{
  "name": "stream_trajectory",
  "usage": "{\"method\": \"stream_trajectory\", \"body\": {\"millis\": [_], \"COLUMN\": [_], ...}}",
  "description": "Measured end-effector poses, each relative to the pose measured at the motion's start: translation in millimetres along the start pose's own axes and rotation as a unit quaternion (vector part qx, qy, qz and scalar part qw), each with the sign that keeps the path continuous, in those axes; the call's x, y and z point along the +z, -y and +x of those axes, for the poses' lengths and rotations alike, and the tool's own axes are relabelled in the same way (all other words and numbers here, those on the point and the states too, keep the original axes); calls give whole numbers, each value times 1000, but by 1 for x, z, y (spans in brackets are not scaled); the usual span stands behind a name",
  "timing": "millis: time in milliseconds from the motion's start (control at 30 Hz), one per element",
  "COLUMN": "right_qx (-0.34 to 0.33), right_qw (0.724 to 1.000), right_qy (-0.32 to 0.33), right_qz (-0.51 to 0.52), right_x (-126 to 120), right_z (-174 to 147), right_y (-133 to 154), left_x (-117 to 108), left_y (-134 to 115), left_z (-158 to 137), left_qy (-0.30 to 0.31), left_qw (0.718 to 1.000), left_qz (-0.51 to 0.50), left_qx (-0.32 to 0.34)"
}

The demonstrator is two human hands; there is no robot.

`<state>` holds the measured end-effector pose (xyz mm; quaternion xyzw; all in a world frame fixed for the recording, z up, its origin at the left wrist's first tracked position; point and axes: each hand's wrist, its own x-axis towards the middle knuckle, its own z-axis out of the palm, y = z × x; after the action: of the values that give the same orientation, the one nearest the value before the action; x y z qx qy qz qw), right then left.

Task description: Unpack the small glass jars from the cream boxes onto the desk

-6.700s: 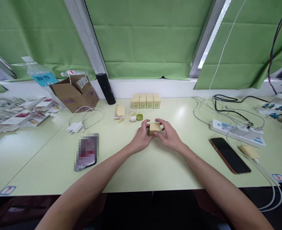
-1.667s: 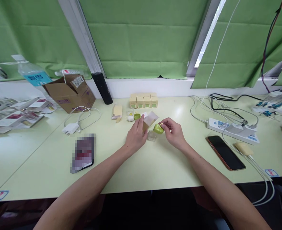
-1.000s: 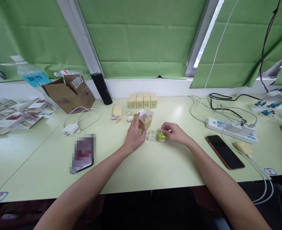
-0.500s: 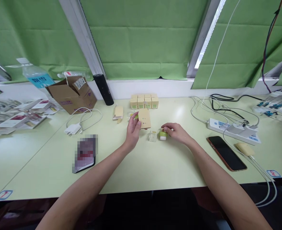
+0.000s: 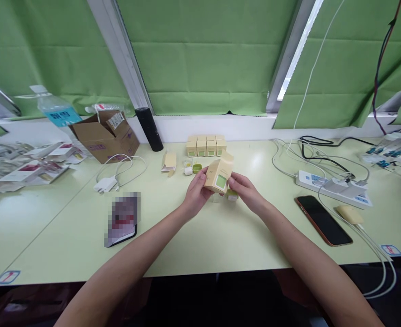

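Between my hands is a small pale-yellow cardboard box point(image 5: 217, 175), tilted, with a green window on its side and its top flap raised. My left hand point(image 5: 198, 193) grips its left side and my right hand point(image 5: 246, 188) closes on its right edge. Below the box, partly hidden, a green and white piece point(image 5: 232, 195) rests on the table near my right fingers. Behind my left hand lie a white piece point(image 5: 188, 170) and a green ring-like piece point(image 5: 197, 168). An opened yellow box point(image 5: 169, 162) sits further left.
Several closed yellow boxes point(image 5: 206, 147) stand in a row at the back. A charger with cable point(image 5: 105, 184), a cardboard carton point(image 5: 110, 143) and a black cylinder point(image 5: 149, 129) are on the left. A phone point(image 5: 323, 220) and a power strip point(image 5: 333, 188) lie on the right.
My right hand has left the green and white piece and taken hold of the box. The box has turned and tilted, showing its green window, and moved slightly right.
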<state>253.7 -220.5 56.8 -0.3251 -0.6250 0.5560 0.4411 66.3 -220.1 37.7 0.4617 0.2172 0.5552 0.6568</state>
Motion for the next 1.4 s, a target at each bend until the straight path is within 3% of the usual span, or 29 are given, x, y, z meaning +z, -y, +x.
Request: {"method": "stream_trajectory", "body": {"millis": [67,167,267,367,533,933,1400], "right_qx": [25,24,-3,-15,-13,6,8], "right_qw": [998,994,991,989,988,990,989], "right_qy": [17,-9,-58,-107,-120,-131,-141], "right_qz": [57,110,124,103,101,50,36], "right_x": [3,3,-1,-1,7,8,13], "right_z": [0,-2,-3,-3,-1,-4,-4], "right_y": [-1,-2,0,1,1,3,-2], "left_x": [3,4,3,4,9,9,13], "left_y": [0,1,3,4,6,7,8], "left_z": [-2,-6,-11,-16,-19,-21,-19], "left_qy": [11,1,-5,26,21,15,8], "left_qw": [1000,998,986,965,938,929,947], "left_qz": [2,59,155,229,309,331,291], "left_qx": [-15,-7,57,122,159,163,139]}}
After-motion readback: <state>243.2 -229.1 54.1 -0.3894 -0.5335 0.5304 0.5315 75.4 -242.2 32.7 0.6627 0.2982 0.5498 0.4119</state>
